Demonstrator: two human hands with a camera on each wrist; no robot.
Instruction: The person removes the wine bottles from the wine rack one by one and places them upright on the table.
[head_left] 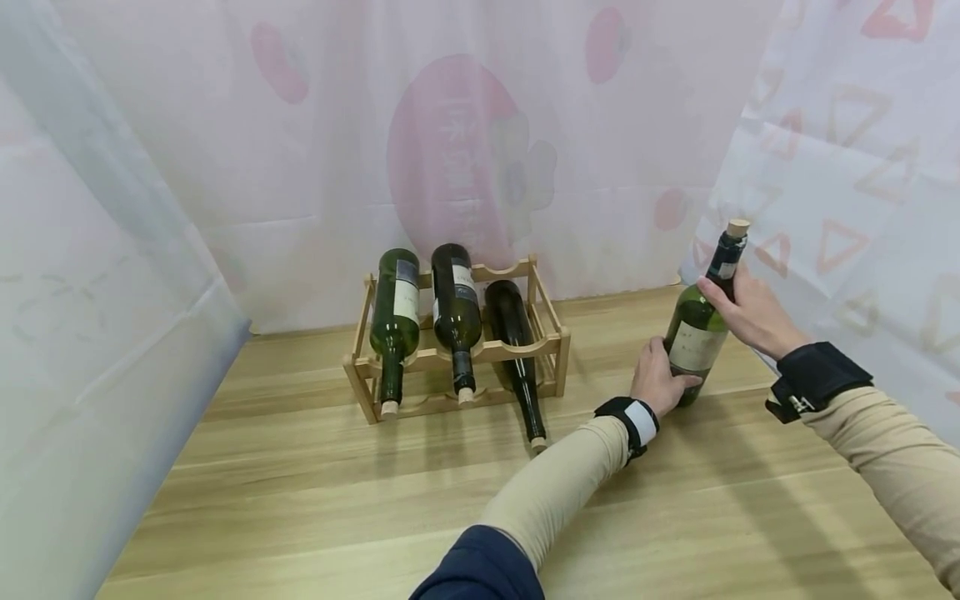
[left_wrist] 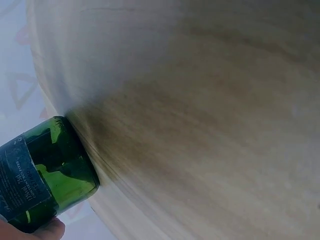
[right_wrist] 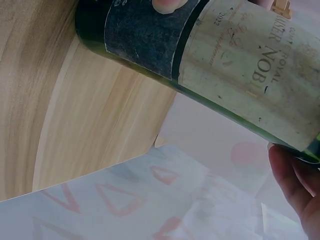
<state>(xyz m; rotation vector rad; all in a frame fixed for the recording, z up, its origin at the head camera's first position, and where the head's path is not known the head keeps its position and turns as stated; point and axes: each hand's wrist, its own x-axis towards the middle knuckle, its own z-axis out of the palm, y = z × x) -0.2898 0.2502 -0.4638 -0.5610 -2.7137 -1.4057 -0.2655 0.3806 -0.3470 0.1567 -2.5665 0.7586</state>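
Note:
A corked green wine bottle (head_left: 690, 346) with a pale label stands slightly tilted on the right side of the table, its base close to the wood. My left hand (head_left: 656, 382) grips its lower body, thumb across the front. Higher up, my right hand (head_left: 756, 315) holds the bottle around the shoulder and neck, below the cork (head_left: 738, 227). The bottle's green base (left_wrist: 75, 175) shows in the left wrist view, close over the tabletop. In the right wrist view the dark and cream label (right_wrist: 250, 65) faces the camera, with right-hand fingers (right_wrist: 290, 180) at the shoulder.
A wooden wine rack (head_left: 562, 354) stands at the back centre. Two corked bottles, one green (head_left: 386, 329) and one dark (head_left: 452, 315), lie on its upper level. A slimmer dark bottle (head_left: 522, 375) lies lower, neck forward. Printed curtains (head_left: 337, 167) hang around the table.

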